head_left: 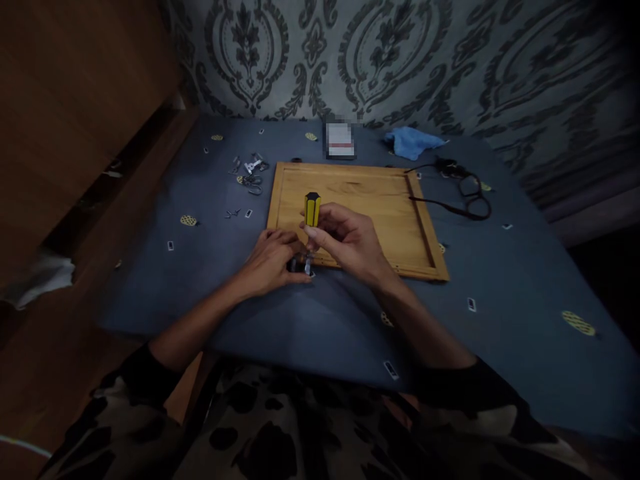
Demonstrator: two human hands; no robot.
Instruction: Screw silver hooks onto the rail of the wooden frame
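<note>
A wooden panel door (360,200) with a raised frame lies flat on a blue cloth-covered table (500,287). My right hand (347,241) is closed round a screwdriver with a yellow and black handle (312,209), held upright with its tip down at the panel's near left corner. My left hand (270,262) is closed on a small dark metal fitting (300,265) at that corner, right beside the screwdriver's tip. The fitting is mostly hidden by my fingers.
Loose metal hinges and screws (250,172) lie on the cloth at the back left. A small white box (341,141), a blue rag (411,142) and a dark strap or cord (467,193) lie behind and right of the panel. A wooden cabinet (75,120) stands at the left.
</note>
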